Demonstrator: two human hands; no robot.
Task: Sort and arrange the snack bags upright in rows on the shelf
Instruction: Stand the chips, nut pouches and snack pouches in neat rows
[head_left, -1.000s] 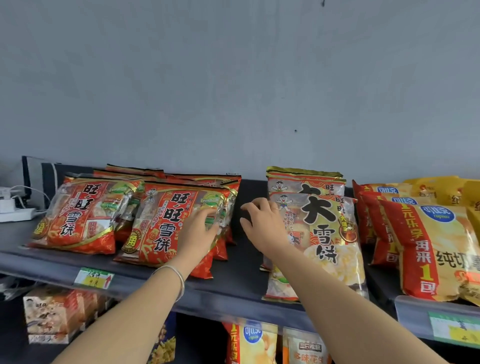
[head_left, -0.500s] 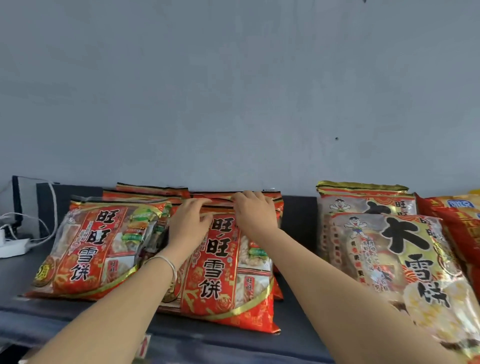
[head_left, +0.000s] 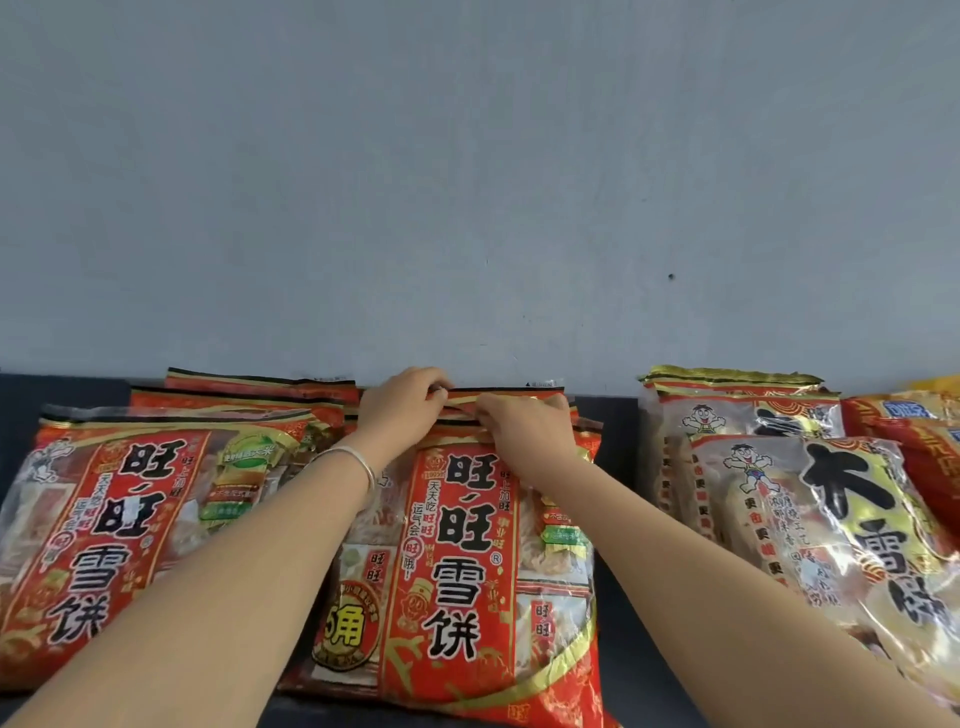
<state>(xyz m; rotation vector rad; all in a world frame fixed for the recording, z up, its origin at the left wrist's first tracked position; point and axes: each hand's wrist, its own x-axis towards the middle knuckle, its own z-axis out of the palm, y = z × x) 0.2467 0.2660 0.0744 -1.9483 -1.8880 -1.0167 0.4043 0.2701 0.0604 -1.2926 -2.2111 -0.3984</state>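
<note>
Both hands — left hand (head_left: 402, 402), right hand (head_left: 524, 434) — are pinching top seams of the centre red bags (head_left: 467, 545) on the shelf (head_left: 623, 649); bags are leaning, not yet upright — most sorting left.

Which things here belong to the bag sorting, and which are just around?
In the job:
- middle red bags, top edges gripped by left hand and right hand
- left red bags
- gold bags
- shelf

Just around:
- grey wall
- bracelet on the left wrist
</note>
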